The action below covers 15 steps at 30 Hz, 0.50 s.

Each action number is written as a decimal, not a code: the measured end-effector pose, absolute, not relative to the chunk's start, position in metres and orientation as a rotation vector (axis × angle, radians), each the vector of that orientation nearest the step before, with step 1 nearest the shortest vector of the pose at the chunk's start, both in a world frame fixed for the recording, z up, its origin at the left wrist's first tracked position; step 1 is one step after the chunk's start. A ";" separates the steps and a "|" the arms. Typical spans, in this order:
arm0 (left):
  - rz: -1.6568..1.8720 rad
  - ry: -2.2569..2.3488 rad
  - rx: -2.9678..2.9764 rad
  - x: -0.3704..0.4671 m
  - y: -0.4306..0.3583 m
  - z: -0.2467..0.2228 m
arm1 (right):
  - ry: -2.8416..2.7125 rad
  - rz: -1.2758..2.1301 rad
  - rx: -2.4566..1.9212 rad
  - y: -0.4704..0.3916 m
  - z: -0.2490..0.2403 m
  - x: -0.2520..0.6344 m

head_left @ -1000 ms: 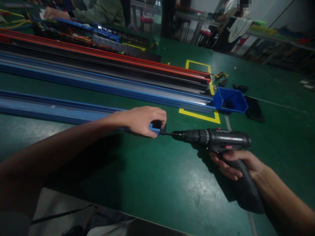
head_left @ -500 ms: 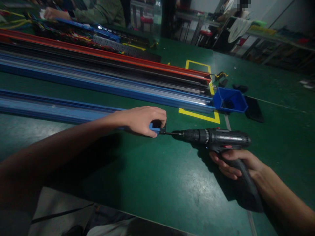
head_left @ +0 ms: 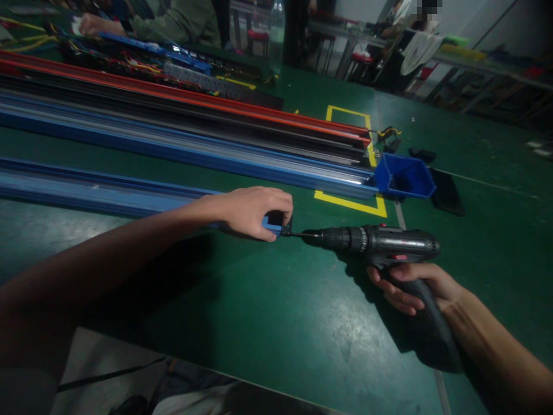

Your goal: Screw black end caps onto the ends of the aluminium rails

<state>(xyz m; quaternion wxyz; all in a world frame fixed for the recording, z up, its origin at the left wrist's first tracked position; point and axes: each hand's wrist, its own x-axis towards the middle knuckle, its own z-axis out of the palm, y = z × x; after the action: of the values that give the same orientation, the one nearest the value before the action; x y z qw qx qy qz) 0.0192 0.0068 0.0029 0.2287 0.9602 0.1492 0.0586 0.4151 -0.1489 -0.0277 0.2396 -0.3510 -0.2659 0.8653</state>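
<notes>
My left hand point(head_left: 257, 212) is closed around the right end of a long blue channel-shaped rail point(head_left: 129, 193) lying on the green table. At that end sits a small black piece point(head_left: 286, 226), partly hidden by my fingers. My right hand point(head_left: 415, 288) grips the handle of a black cordless drill point(head_left: 389, 243) from the right. The drill lies level, its long thin bit point(head_left: 305, 234) pointing left, with the tip at the black piece on the rail's end. Whether the bit is turning I cannot tell.
Behind lie another blue rail point(head_left: 259, 158), dark rails and an orange rail point(head_left: 216, 102). A blue bin point(head_left: 405, 176) stands at their right end, beside a flat black object point(head_left: 447, 193). Yellow tape point(head_left: 349, 204) marks the table point(head_left: 268, 323). Across it, a person's hand point(head_left: 99, 26) is near wires.
</notes>
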 end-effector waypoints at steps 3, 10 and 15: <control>0.165 0.406 2.647 0.019 0.007 0.003 | -0.729 2.374 -0.959 -0.148 -0.028 0.415; 0.176 0.401 2.635 0.019 0.008 0.002 | -0.724 2.392 -0.927 -0.147 -0.026 0.415; 0.194 0.405 2.635 0.019 0.007 0.002 | -0.728 2.384 -0.899 -0.147 -0.027 0.413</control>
<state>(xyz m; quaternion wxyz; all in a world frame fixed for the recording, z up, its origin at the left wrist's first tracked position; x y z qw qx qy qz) 0.0190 0.0065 0.0020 0.2324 0.9588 0.1473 0.0706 0.4134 -0.1471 -0.0273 0.2434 -0.3292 -0.2665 0.8726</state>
